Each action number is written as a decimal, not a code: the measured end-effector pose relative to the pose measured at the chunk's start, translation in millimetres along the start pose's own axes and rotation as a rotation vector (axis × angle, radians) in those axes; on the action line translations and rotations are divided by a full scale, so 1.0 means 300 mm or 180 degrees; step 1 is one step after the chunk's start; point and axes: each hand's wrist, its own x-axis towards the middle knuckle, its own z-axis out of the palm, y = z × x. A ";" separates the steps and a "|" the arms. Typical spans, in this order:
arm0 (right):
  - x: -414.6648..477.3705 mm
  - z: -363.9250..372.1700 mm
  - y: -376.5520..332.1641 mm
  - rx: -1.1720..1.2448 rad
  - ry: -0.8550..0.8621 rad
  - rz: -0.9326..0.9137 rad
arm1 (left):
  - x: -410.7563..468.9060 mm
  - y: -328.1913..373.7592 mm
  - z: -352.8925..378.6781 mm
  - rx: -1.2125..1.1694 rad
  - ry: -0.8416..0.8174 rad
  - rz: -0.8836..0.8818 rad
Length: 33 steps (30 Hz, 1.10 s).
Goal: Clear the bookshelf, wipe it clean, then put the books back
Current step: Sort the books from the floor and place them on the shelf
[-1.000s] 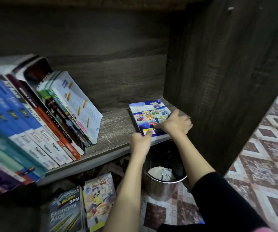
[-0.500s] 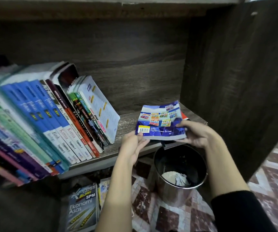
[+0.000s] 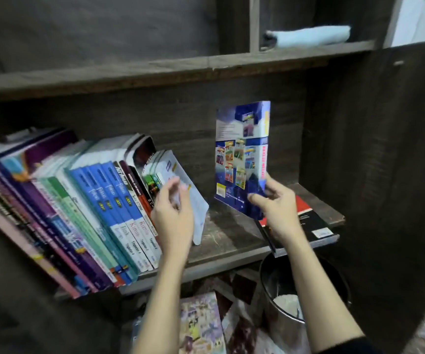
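Standing the blue book [image 3: 242, 159] upright on the shelf [image 3: 226, 233] — restocking phase.
Half a second ago it was tilted flat in both hands. Now the right hand [image 3: 278, 208] pinches its lower corner in the fingers, book vertical near the shelf's right end. Left hand [image 3: 173, 213] has let go — fingers loosely spread beside the leaning row of books [image 3: 91, 200].
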 end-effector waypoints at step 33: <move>-0.014 0.247 0.445 -0.0971 -0.1166 0.0833 | 0.254 -0.046 -0.163 0.3830 -0.0531 0.2402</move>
